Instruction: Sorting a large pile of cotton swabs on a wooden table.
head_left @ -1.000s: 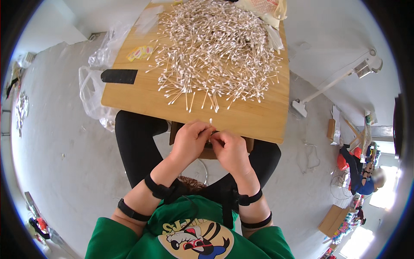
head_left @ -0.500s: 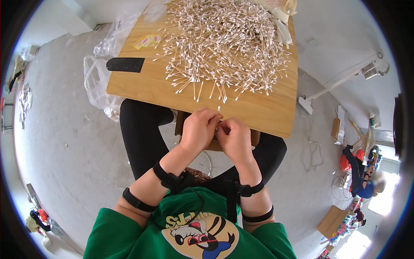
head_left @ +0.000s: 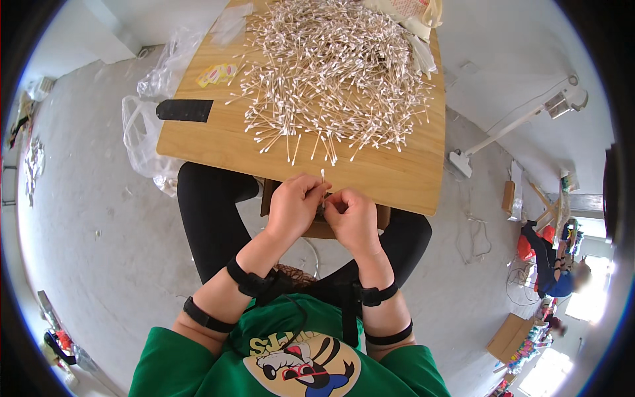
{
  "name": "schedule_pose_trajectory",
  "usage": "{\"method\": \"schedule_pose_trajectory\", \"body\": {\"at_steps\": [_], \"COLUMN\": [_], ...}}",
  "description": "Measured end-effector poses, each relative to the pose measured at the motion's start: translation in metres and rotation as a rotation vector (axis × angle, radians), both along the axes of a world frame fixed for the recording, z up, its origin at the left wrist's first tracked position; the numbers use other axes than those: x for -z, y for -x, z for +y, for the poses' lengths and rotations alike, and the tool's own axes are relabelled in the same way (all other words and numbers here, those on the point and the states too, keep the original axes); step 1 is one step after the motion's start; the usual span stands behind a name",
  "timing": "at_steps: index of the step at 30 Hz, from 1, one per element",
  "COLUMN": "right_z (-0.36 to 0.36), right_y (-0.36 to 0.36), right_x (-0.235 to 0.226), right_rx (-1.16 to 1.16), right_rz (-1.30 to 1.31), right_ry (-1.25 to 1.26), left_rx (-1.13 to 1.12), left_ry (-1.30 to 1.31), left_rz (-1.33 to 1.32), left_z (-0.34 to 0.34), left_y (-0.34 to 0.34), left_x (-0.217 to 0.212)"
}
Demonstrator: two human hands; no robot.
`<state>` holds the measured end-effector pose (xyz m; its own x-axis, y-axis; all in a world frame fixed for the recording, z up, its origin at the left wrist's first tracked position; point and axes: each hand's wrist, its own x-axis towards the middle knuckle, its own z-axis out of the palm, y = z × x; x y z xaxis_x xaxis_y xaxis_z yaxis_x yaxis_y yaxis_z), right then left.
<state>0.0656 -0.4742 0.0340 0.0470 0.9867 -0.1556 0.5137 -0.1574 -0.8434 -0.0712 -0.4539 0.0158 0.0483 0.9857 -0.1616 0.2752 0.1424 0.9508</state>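
My left hand [head_left: 295,206] pinches a cotton swab [head_left: 323,174], whose white tip sticks up past my fingertips at the table's near edge. Close beside it, my right hand [head_left: 354,220] is closed, thumb and fingertips pressed together low on the left hand's fingers. What the right fingertips hold is hidden. Beyond both hands, a large heap of loose cotton swabs [head_left: 337,79] with white tips and pale sticks covers much of the wooden table [head_left: 218,142]. A few swabs lie at the heap's near edge, close to my hands.
On the table's left lie a black strip [head_left: 186,110] and yellow labels [head_left: 216,74]. Clear plastic bags [head_left: 142,135] hang at that side. A cloth bag [head_left: 413,16] stands behind the heap. Below my hands is a cardboard box [head_left: 317,230]. Another person [head_left: 559,281] sits far right.
The whole view has shifted slightly, so the table and hands appear a little lower and further left. Both hands keep their pinch, and the swab stays in the left one.
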Motion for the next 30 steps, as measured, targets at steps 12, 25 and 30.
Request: {"method": "schedule_pose_trajectory", "body": {"at_steps": [12, 25, 30], "right_z": [0.000, -0.006, -0.006], "right_y": [-0.006, -0.009, -0.011], "right_x": [-0.003, -0.018, -0.017], "right_rx": [0.066, 0.170, 0.167], "right_rz": [0.109, 0.599, 0.514], "right_ry": [0.016, 0.170, 0.116], "left_rx": [-0.068, -0.152, -0.056], "left_ry": [0.259, 0.305, 0.313], "left_rz": [-0.453, -0.868, -0.655], "left_z": [0.000, -0.002, -0.003], "left_y": [0.003, -0.001, 0.000], "left_x": [-0.001, -0.003, -0.009]}}
